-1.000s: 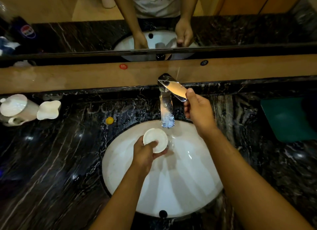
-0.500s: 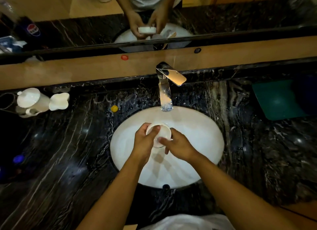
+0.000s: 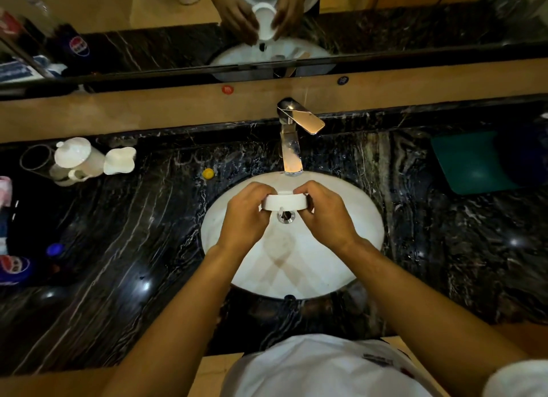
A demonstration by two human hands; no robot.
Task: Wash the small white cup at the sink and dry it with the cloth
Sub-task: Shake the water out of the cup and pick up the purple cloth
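both hands [image 3: 246, 215] [image 3: 324, 215] grip small white cup [image 3: 284, 202] over sink [image 3: 364, 218].

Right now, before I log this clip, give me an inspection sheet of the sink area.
Surface: black veined marble counter around a white oval basin.
Job's things: small white cup held over the drain; teal cloth lying right of the basin.
Clutter: white lidded teapot, yellow bottle cap, blue bottle cap.
Grippers: left hand and right hand both grip the cup.
Cables: nothing seen.
Surroundings: chrome faucet, mirror above a wooden ledge.
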